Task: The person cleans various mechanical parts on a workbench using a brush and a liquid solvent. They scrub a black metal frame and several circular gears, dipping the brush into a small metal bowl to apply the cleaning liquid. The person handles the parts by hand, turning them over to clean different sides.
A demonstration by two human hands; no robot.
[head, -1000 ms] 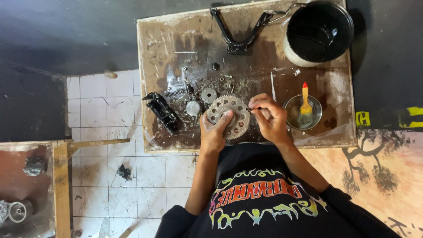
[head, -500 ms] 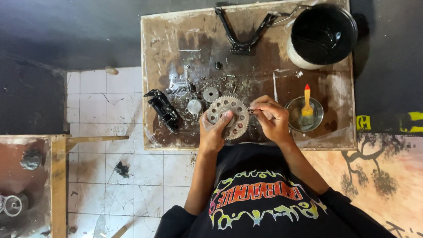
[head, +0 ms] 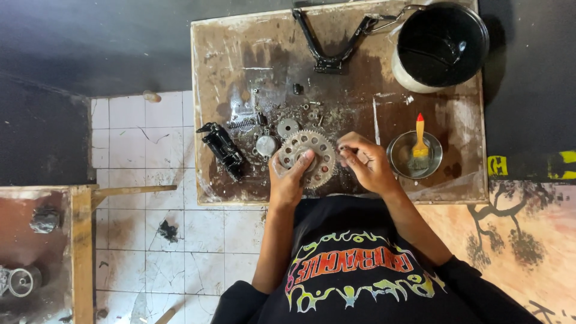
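Note:
A large toothed metal gear wheel (head: 317, 149) with round holes lies near the front of a stained brown work board (head: 264, 54). My left hand (head: 289, 176) grips its near left side, thumb on its face. My right hand (head: 365, 162) is beside the gear's right edge with its fingertips pinched together on a small dark part that I can barely make out. Just left of the gear sit a small round metal cap (head: 264, 145) and a smaller toothed disc (head: 287, 127).
A black bucket (head: 440, 42) stands at the board's far right. A metal bowl (head: 398, 157) holds a yellow-handled brush (head: 419, 143). A black Y-shaped bracket (head: 330, 42), a spring (head: 241, 123) and a black motor-like part (head: 223, 150) lie on the board. Tiled floor at left.
My right hand has shifted slightly down and right, its fingertips still pinched. The left hand stays on the gear. The view has drifted a little.

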